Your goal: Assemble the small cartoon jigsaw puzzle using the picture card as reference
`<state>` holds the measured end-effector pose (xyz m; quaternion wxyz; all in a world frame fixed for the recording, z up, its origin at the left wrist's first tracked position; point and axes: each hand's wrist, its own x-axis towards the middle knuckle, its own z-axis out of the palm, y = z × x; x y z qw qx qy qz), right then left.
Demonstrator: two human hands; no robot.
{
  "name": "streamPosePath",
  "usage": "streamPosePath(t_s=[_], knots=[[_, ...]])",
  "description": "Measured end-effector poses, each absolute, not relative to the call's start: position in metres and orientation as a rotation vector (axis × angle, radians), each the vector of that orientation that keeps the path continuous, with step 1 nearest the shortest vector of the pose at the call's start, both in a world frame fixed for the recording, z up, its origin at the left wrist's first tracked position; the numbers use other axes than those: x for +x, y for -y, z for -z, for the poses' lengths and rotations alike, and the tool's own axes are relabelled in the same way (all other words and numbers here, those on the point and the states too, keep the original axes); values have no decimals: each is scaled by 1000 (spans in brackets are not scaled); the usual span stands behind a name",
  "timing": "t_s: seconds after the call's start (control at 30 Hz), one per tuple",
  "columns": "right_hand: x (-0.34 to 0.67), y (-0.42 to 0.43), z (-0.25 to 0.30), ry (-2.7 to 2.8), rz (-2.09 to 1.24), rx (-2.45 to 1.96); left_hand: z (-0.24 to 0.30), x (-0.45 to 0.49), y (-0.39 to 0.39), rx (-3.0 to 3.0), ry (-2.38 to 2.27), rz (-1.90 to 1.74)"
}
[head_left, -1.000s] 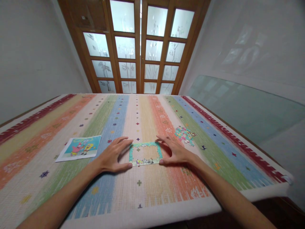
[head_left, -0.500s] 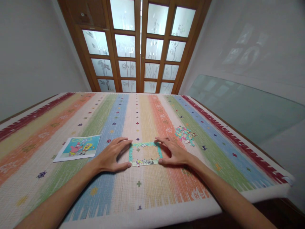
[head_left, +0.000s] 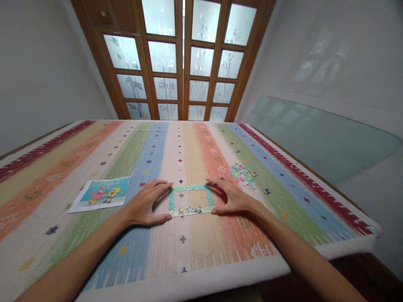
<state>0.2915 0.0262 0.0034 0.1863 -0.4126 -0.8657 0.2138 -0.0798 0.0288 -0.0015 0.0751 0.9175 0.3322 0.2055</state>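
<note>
A rectangular border of joined jigsaw pieces (head_left: 191,211) lies flat on the striped cloth, turquoise along the top and sides and many-coloured along the bottom. The cloth shows through its middle. At its left side, my left hand (head_left: 150,204) has the thumb at the lower corner and fingertips at the upper corner. My right hand (head_left: 232,197) brackets the right side in the same way, thumb below and fingers above. Both hands hold the border between them. Beyond the right hand lies a loose heap of jigsaw pieces (head_left: 243,175).
A printed cartoon picture (head_left: 102,193) lies to the left of the left hand. The striped cloth (head_left: 195,239) covers the table, whose front edge runs below my forearms. A glass panel (head_left: 315,142) leans by the right wall. Wooden doors with glass panes (head_left: 182,84) stand behind.
The view has shifted slightly. Both hands keep their places at the sides of the jigsaw border, and I see no clear movement of the border, heap or picture on the cloth.
</note>
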Motion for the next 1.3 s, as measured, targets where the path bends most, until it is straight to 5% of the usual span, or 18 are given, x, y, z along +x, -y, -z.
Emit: streamPosePath(t_s=[1.3], knots=[[287, -30, 0, 2564, -380, -1085, 1, -76, -30, 2736, -1111, -537]])
